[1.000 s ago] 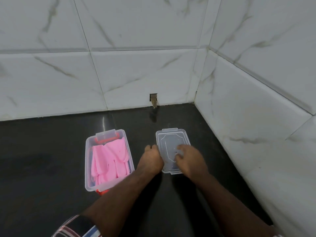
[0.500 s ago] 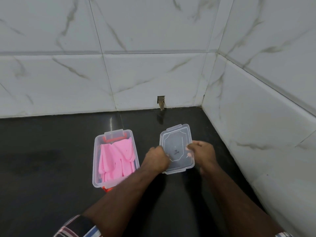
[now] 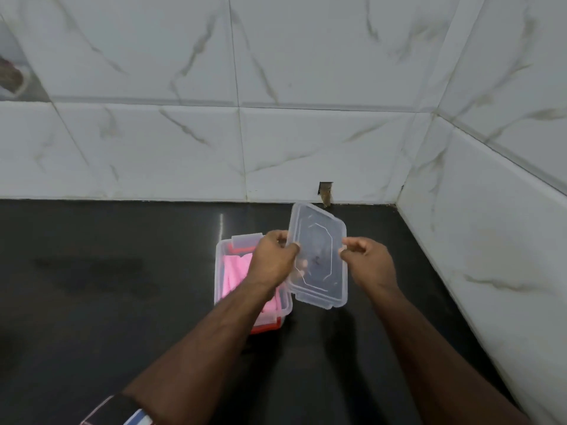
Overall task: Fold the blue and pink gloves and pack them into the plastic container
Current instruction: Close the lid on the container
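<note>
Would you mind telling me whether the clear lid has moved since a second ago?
Yes. The clear lid, then flat on the black counter, is now lifted and tilted, nearer the container.

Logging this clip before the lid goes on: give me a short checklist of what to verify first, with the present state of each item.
1. Lid held by both hands: ok. Left hand grips its left edge, right hand pinches its right edge.
2. Lid clear of the counter: ok, lifted and tilted.
3. Pink gloves inside the plastic container: ok.
4. Blue gloves packed: cannot tell, none visible; the left arm hides part of the container.
5. Lid lined up over the container: not ok, it is off to the container's right.
6. Rim free of glove material: cannot tell, partly hidden.
</note>
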`<control>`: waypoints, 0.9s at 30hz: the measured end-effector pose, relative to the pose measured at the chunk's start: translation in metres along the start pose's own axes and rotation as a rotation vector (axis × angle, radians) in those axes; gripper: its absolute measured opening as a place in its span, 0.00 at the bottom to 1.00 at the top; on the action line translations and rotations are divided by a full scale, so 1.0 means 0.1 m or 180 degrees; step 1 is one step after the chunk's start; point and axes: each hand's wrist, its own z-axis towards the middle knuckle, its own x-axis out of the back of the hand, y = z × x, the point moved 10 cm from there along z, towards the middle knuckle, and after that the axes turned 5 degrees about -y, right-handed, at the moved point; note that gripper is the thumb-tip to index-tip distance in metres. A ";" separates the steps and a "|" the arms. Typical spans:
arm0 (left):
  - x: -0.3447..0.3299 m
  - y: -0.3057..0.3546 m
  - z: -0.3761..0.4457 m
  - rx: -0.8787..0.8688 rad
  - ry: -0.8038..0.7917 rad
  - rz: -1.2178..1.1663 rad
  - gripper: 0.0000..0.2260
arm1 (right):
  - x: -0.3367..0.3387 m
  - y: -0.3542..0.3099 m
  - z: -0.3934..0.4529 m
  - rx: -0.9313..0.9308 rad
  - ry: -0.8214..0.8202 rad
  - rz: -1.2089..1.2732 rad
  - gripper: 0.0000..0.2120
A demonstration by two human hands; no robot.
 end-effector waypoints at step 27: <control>1.44 -0.54 -0.29 0.0201 0.0254 0.0272 0.06 | -1.10 -0.24 -0.38 -0.0104 -0.0458 0.0089 0.09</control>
